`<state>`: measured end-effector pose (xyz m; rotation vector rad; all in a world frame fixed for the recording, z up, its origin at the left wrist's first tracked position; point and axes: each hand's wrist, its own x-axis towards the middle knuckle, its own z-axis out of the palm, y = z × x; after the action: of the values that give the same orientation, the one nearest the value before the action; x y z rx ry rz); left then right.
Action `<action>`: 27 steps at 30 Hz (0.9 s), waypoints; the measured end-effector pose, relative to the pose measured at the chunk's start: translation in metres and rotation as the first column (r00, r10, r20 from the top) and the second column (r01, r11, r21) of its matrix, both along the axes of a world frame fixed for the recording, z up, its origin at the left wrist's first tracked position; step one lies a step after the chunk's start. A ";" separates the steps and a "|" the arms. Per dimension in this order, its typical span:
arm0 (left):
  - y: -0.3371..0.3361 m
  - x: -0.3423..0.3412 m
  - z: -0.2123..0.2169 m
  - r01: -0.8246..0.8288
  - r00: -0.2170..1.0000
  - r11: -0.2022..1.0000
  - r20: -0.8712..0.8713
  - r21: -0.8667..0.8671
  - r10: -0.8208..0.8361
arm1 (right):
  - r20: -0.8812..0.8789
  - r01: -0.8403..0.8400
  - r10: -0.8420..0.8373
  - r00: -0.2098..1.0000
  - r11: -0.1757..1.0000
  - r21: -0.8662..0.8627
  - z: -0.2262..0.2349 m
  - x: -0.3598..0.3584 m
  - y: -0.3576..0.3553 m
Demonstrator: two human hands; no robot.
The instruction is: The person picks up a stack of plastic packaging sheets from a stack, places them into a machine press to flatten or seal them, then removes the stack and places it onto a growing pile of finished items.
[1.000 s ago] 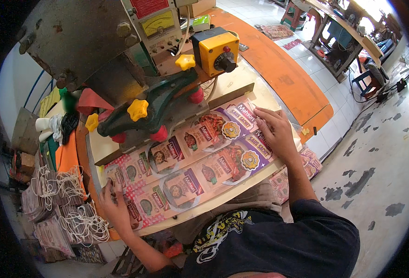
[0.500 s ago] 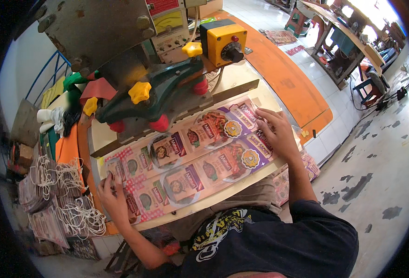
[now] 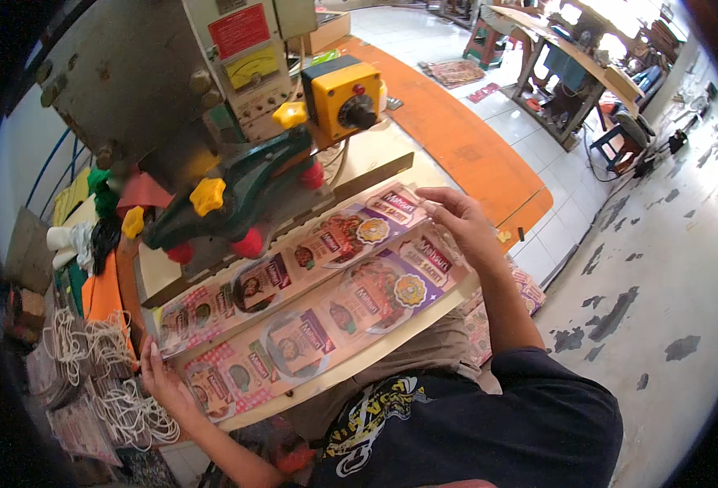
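Note:
A printed plastic sheet in pink and purple, with rows of food pictures, lies across the cream work plate before me. Its far strip stands a little raised along a crease from the near strip. My right hand pinches the sheet's right end near the far corner, thumb and fingers together. At the opposite end, my left hand has the left edge between thumb and fingers; part of that grip is hidden. Just beyond the sheet runs the long metal bar of a press.
The press head carries yellow star knobs and red feet. A yellow control box with a black dial stands beside it. Bundles with white cords sit at the left. An orange tabletop extends to the far right.
The view has shifted, so the press and table appear farther left. Both hands have stayed at the sheet's ends, and its far strip now rises more distinctly from the near one.

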<state>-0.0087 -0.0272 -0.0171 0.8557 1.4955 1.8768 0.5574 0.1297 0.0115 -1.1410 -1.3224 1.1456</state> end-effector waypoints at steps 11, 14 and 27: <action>0.011 -0.018 -0.007 0.139 0.810 0.984 0.560 0.111 -0.177 | -0.493 -0.242 0.058 0.868 0.916 -0.319 -0.007 0.011 0.027; 0.017 -0.014 0.009 0.207 0.779 0.973 0.585 0.100 -0.226 | -0.451 -0.297 0.109 0.886 0.879 -0.373 0.000 0.012 0.035; 0.018 -0.050 -0.038 0.243 0.787 0.969 0.575 0.045 -0.225 | -0.338 -0.235 0.142 0.930 0.938 -0.254 -0.025 0.004 0.045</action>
<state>-0.0582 -0.0092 -0.0549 0.3701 0.9831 1.7075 0.5614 0.1742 -0.0139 -0.9942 -1.0531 1.6368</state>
